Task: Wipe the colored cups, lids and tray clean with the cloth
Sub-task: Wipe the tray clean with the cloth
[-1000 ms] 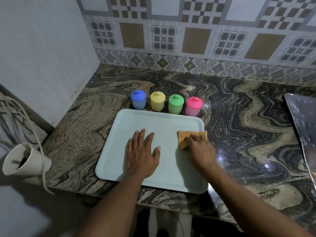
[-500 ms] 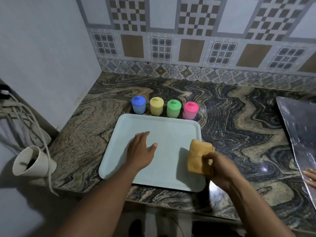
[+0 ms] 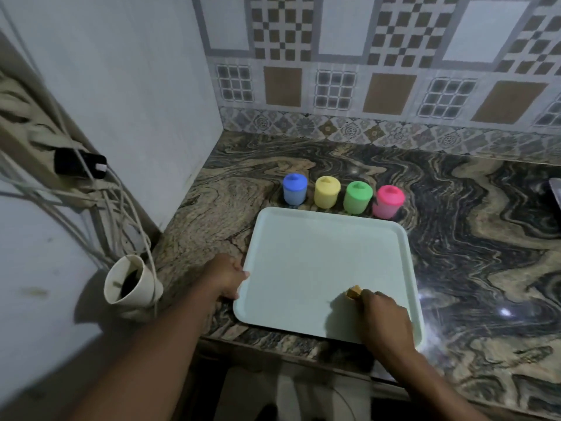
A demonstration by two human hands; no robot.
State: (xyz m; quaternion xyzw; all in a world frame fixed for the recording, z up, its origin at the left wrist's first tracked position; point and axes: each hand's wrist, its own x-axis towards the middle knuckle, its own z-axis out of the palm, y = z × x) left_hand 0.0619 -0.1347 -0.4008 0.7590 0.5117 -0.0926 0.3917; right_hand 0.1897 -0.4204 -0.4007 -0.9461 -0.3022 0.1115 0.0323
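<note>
A pale green tray [image 3: 318, 256] lies flat at the counter's front edge. Behind it stand lidded cups in a row: blue [image 3: 294, 189], yellow [image 3: 327, 192], green [image 3: 358, 197] and pink [image 3: 388, 202]. My left hand [image 3: 226, 278] grips the tray's left rim. My right hand [image 3: 385, 320] rests on the tray's near right part, closed over the orange cloth [image 3: 354, 292]. Only a small corner of the cloth shows past my fingers.
The marbled counter [image 3: 470, 253] ends in a corner with a white wall at the left and a tiled wall behind. A white cup-shaped holder [image 3: 130, 284] and cables [image 3: 121, 208] hang left of the counter. A shiny sheet's edge [image 3: 555, 189] shows at far right.
My left hand slid off the tray's surface to grip its left rim. My right hand, which had lifted the cloth at the tray's right edge, now presses it down on the tray's near right part.
</note>
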